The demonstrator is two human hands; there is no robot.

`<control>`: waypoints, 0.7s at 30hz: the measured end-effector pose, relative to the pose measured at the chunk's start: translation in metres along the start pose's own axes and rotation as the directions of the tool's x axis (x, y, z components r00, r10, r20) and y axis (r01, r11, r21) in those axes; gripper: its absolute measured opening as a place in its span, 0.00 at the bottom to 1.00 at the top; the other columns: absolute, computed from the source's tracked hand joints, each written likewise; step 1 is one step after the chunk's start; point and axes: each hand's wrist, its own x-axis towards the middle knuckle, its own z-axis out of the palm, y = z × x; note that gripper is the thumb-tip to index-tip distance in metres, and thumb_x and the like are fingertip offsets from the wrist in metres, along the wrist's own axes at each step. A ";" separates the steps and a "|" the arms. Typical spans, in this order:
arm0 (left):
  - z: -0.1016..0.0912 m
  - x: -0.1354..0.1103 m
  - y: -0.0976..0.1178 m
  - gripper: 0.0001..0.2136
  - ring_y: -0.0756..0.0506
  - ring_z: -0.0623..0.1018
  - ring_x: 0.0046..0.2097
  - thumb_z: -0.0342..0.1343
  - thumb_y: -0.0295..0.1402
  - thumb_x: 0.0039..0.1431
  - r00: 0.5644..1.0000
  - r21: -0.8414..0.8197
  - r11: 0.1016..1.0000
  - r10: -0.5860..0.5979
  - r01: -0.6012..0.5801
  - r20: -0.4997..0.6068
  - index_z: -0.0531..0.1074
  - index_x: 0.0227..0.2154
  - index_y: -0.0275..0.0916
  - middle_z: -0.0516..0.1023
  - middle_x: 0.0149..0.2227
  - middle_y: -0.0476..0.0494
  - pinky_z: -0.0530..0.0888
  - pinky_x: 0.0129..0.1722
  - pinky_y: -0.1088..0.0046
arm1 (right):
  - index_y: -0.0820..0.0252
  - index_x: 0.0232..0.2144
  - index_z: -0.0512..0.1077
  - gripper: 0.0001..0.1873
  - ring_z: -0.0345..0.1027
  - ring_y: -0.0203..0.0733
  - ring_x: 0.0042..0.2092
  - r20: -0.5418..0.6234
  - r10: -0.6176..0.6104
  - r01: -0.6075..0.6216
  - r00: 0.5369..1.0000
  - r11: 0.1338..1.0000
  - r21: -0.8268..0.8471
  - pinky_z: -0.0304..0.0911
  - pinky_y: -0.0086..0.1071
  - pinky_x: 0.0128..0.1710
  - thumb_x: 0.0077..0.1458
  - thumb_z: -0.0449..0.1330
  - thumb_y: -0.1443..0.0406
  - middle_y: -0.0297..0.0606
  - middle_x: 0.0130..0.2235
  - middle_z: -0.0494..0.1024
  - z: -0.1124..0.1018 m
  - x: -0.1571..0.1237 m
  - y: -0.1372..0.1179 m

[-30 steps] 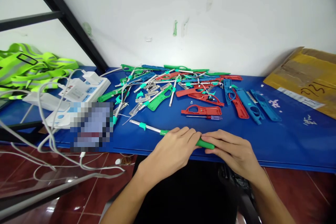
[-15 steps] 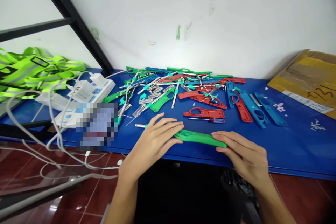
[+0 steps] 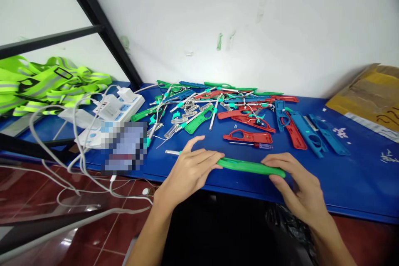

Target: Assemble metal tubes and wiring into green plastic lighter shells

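Observation:
A long green plastic lighter with a metal nozzle lies along the front of the blue table. My left hand grips its nozzle end, fingers curled over it, thumb raised. My right hand holds the handle end, fingers pressed on the green shell. Behind them lies a heap of red, green and blue lighter shells with metal tubes and wires. A small screwdriver lies just beyond the lighter, beside a red shell.
White power strips and cables sit at the left, with neon green reflective vests behind them. A cardboard box rests at the far right. A black metal frame leans against the white wall. Red floor tiles show below the table edge.
My hands have slid apart along the green lighter, uncovering its middle. The view has shifted a little to the left.

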 end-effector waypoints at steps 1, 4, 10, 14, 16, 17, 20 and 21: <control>0.000 0.000 0.000 0.11 0.46 0.88 0.41 0.56 0.26 0.78 1.000 0.012 1.000 -0.001 0.001 0.017 0.76 0.58 0.39 0.90 0.48 0.45 0.69 0.70 0.45 | 0.51 0.60 0.77 0.17 0.84 0.50 0.53 0.049 -0.020 0.021 0.999 1.000 -0.016 0.82 0.41 0.52 0.73 0.63 0.66 0.43 0.54 0.87 0.001 0.001 0.000; -0.002 0.002 0.001 0.11 0.47 0.87 0.39 0.57 0.27 0.78 0.999 0.048 0.999 0.008 -0.010 0.051 0.76 0.58 0.39 0.90 0.48 0.45 0.69 0.70 0.44 | 0.50 0.69 0.70 0.24 0.84 0.49 0.57 0.196 -0.057 0.072 0.979 0.995 -0.072 0.80 0.41 0.58 0.74 0.62 0.63 0.42 0.60 0.85 0.004 -0.001 0.003; -0.016 0.005 0.012 0.13 0.42 0.86 0.49 0.54 0.37 0.81 0.973 0.063 0.993 -0.112 0.102 0.204 0.77 0.58 0.39 0.88 0.51 0.42 0.76 0.61 0.53 | 0.46 0.68 0.74 0.23 0.86 0.48 0.54 0.176 -0.049 0.065 0.983 0.994 -0.085 0.79 0.42 0.62 0.73 0.63 0.62 0.36 0.57 0.87 0.003 -0.012 0.008; -0.022 0.006 0.018 0.20 0.38 0.84 0.58 0.55 0.46 0.77 0.936 0.030 0.980 -0.196 0.196 0.293 0.76 0.62 0.39 0.86 0.58 0.39 0.77 0.62 0.53 | 0.47 0.66 0.75 0.23 0.85 0.49 0.55 0.156 -0.056 0.061 0.986 0.998 -0.028 0.80 0.42 0.61 0.72 0.66 0.63 0.37 0.57 0.87 0.001 -0.010 0.007; -0.024 0.009 0.017 0.20 0.38 0.83 0.61 0.54 0.45 0.78 0.920 -0.009 0.980 -0.184 0.200 0.345 0.75 0.64 0.40 0.85 0.60 0.40 0.77 0.64 0.54 | 0.47 0.66 0.75 0.23 0.85 0.49 0.56 0.161 -0.067 0.069 0.985 0.998 -0.002 0.79 0.43 0.61 0.72 0.66 0.63 0.38 0.57 0.87 0.000 -0.009 0.007; -0.025 0.012 0.016 0.20 0.39 0.84 0.61 0.54 0.43 0.79 0.912 -0.038 0.981 -0.165 0.193 0.377 0.75 0.65 0.40 0.85 0.60 0.40 0.78 0.63 0.56 | 0.46 0.66 0.76 0.23 0.84 0.49 0.56 0.166 -0.071 0.071 0.984 0.997 0.007 0.79 0.44 0.62 0.71 0.66 0.63 0.38 0.57 0.87 -0.001 -0.009 0.007; -0.027 0.019 0.009 0.19 0.41 0.86 0.57 0.54 0.40 0.79 0.879 -0.111 0.981 -0.092 0.162 0.467 0.75 0.66 0.41 0.86 0.57 0.40 0.81 0.58 0.63 | 0.45 0.65 0.76 0.22 0.85 0.49 0.56 0.184 -0.064 0.064 0.981 0.998 0.003 0.78 0.46 0.63 0.72 0.65 0.63 0.38 0.57 0.87 -0.001 -0.009 0.007; -0.027 0.022 0.007 0.19 0.41 0.86 0.57 0.54 0.39 0.80 0.873 -0.123 0.981 -0.075 0.152 0.482 0.75 0.66 0.41 0.86 0.56 0.39 0.81 0.57 0.63 | 0.45 0.65 0.77 0.21 0.85 0.49 0.56 0.190 -0.058 0.059 0.980 0.998 0.000 0.78 0.47 0.63 0.72 0.65 0.63 0.38 0.57 0.87 -0.001 -0.008 0.007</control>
